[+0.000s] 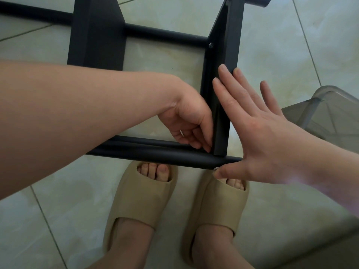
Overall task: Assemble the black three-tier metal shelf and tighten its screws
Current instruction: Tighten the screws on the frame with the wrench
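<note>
Nearest the camera, two feet in beige slippers (143, 200) stand on the pale tiled floor (272, 55). The black shelf frame (233, 26) lies on the floor just ahead of the toes.

1. Near tube (155, 155): runs left to right, directly in front of the slippers.
2. Right hand (258, 133): open. The straight fingers lie flat against the outer face of the end panel (221, 121), and the thumb lies along the lower side of the near tube, close to its right end.
3. Left hand (186, 121): fingers curled, tips set into the inner corner where the end panel meets the near tube. It cannot be told whether they pinch anything.
4. End panel: stands on edge and extends away from the near tube. A screw (210, 45) sits in it where the far tube (165, 34) joins.
5. Second panel (97, 35): crosses the far tube, further left.

A clear plastic container (334, 113) stands on the floor to the right, apart from the frame
</note>
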`<state>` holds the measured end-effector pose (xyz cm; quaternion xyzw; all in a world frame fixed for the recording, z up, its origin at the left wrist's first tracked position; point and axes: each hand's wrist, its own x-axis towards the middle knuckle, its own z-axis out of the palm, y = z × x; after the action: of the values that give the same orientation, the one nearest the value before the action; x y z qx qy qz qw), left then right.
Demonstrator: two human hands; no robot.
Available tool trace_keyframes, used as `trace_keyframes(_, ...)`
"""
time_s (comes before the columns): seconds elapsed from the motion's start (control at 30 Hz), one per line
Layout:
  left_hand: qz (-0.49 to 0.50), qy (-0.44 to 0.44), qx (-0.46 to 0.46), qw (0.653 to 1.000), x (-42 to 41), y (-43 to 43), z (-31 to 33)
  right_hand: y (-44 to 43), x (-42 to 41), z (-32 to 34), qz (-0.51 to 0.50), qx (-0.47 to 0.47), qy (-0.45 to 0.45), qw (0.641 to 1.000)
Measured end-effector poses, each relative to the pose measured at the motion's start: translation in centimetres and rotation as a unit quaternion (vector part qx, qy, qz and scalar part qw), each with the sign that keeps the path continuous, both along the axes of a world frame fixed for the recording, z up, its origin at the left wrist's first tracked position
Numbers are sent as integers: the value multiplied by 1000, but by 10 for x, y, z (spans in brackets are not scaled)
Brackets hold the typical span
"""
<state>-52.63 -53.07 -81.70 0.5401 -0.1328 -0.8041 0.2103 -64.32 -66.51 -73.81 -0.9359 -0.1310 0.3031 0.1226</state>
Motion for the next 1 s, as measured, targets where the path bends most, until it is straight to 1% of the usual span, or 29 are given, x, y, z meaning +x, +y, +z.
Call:
trace_keyframes(0.23, 15, 8, -1, 1000, 0, 2, 0, 0, 0, 0, 0, 1, 1, 1000)
trace_keyframes(0.43, -18, -6, 20, 1000, 0, 1, 1, 1, 0, 1, -1, 3, 0, 1000)
trace_keyframes(0.7, 8, 0, 23, 1000, -2, -2, 1, 0, 0, 0, 2, 0, -1, 1000)
trace_keyframes(0.9, 33, 14, 8, 999, -2, 1, 0, 0, 0, -1, 1, 0, -3, 1000)
trace_keyframes(1.0, 31, 16, 1, 999, -1, 3, 0, 0, 0, -1, -1, -1, -2, 1000)
